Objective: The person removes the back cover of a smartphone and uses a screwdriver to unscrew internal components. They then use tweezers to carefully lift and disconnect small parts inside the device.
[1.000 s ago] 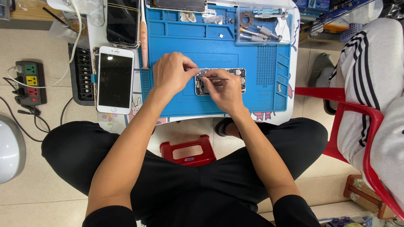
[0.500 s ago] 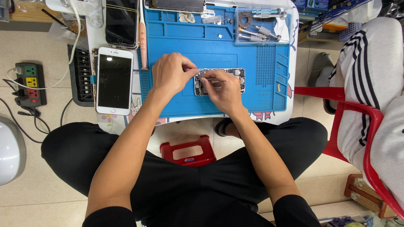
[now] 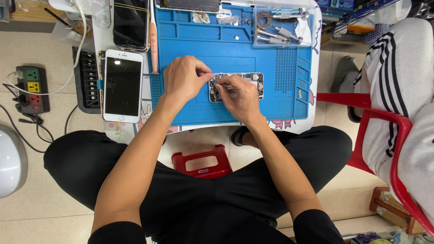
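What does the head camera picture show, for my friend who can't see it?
A seated person's two hands work on an opened phone lying on a blue mat: the left hand steadies its end, and the right hand holds a thin metal tool over it. A white phone lies to the left.

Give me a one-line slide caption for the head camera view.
Both hands, left hand and right hand, work on an opened grey phone body lying on a blue rubber repair mat.
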